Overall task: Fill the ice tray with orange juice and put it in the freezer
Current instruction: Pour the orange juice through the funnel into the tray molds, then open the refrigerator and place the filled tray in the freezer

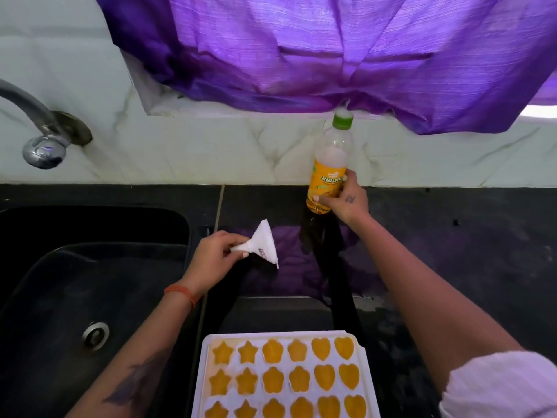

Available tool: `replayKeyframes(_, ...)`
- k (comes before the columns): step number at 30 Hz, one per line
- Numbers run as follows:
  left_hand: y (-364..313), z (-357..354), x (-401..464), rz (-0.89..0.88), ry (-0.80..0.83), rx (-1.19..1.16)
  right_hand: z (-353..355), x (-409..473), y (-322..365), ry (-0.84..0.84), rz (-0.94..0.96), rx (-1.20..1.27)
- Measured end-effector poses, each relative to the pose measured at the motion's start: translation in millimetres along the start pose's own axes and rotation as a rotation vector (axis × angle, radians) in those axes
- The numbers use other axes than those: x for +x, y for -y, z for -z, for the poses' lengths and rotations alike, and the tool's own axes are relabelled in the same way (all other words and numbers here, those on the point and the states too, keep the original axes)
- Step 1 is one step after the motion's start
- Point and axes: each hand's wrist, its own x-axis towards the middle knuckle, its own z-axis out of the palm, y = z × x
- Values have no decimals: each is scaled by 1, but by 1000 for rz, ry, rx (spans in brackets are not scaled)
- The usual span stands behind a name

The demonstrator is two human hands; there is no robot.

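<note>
Head view. At the bottom centre of the frame, a white ice tray [286, 375] lies flat on the dark counter [452, 251], just right of the black sink [75, 282]. Every mould in sight, stars, flowers and hearts alike, holds orange juice to about the rim; the tray's nearest row runs past the bottom edge, so the count of filled moulds cannot be told.

In the middle of the frame, the left hand [214, 260] pinches the narrow spout of a small white funnel [262, 247] between thumb and fingertips. The funnel lies on its side with its wide mouth turned right, held low over the counter and well apart from the tray, probably so that drips fall clear of the filled moulds.

Right of centre, the right hand [346, 200] wraps its fingers around the lower body of a juice bottle [330, 167]. The bottle stands upright near the pale tiled wall [211, 152], its green cap on, and looks to be parked out of the way.

Filling appears finished; the freezer is not in view. Lifting the brimming tray level is the likely concern, since any tilt would spill juice.
</note>
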Motion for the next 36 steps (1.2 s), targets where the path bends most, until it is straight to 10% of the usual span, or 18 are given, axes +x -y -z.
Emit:
replayKeyframes(21,-67,11,158,39,19,465,40,-153,-64,-178,-154,306)
replayKeyframes(36,-61,31,9,-29,-83,276,32,-197,-18,-59,-27,37)
